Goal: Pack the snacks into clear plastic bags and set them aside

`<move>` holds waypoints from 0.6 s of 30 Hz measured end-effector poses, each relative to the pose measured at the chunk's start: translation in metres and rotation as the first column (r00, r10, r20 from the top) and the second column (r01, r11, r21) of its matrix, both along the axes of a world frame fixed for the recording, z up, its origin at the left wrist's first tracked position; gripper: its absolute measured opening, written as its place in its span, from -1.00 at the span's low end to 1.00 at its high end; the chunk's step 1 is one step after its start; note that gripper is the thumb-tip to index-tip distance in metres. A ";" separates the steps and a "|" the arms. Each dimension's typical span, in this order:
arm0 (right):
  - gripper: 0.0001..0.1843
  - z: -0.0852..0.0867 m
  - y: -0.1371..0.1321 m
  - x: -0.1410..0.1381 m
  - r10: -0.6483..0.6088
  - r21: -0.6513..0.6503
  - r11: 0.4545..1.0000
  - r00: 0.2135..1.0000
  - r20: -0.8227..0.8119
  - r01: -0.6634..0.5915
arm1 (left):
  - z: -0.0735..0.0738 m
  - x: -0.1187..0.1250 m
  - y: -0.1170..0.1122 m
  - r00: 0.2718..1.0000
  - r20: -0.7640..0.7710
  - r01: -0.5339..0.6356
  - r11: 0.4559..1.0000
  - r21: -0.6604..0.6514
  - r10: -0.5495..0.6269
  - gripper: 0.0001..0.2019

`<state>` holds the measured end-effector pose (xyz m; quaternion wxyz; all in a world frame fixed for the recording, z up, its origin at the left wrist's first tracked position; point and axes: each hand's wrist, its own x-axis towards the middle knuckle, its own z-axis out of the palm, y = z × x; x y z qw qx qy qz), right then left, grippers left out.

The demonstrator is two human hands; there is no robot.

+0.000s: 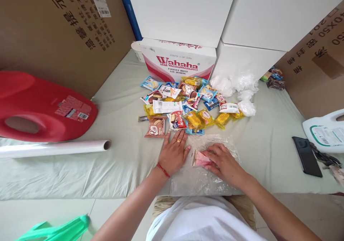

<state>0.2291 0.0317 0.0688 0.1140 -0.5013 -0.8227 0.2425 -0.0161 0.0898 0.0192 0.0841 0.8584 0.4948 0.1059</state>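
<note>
Pink packet [201, 159], clear bag [199, 178], red string bracelet [163, 169], red jug [40, 106], yellow, blue, brown snack wrappers [185, 103]

Left hand [174, 153] flat, right hand [224, 162] curled

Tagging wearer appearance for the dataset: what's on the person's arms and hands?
Both forearms are bare, no sleeves or gloves. The left hand has a thin red string bracelet at the wrist and a gold ring on one of its fingers. The right hand shows no jewellery.

The snack packets [185, 106] lie heaped on the bed [120, 169], in front of the water carton [178, 60]. The clear bag [204, 173] lies nearer the person, behind it the heap. The roll [53, 148] lies left, the phone [306, 156] right.
</note>
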 end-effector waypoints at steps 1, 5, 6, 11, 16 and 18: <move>-0.53 0.004 0.006 0.005 -0.005 -0.005 1.000 0.999 -0.033 0.005 | 0.000 0.000 -0.001 1.000 0.000 0.003 1.000 -0.001 -0.003 -0.45; -0.62 0.021 0.060 0.033 -0.192 0.148 0.970 0.981 -0.033 0.195 | 0.000 0.000 -0.001 1.000 0.013 0.005 1.000 0.011 -0.005 -0.45; -0.63 0.025 0.080 0.041 -0.250 0.208 0.948 0.968 0.026 0.239 | 0.000 0.000 -0.001 1.000 0.016 0.003 1.000 0.014 -0.003 -0.46; -0.62 0.038 0.180 0.059 -0.233 0.289 0.950 0.884 0.405 0.118 | 0.000 -0.001 0.000 1.000 0.019 0.014 1.000 0.012 -0.014 -0.46; -0.42 0.027 0.235 0.042 -0.033 0.115 0.992 0.745 0.666 -0.059 | 0.001 -0.002 0.000 1.000 0.030 0.004 1.000 0.001 -0.004 -0.46; -0.39 0.023 0.243 0.034 -0.034 0.101 0.994 0.724 0.689 -0.050 | 0.000 -0.002 -0.001 0.999 0.039 0.003 1.000 0.009 -0.004 -0.46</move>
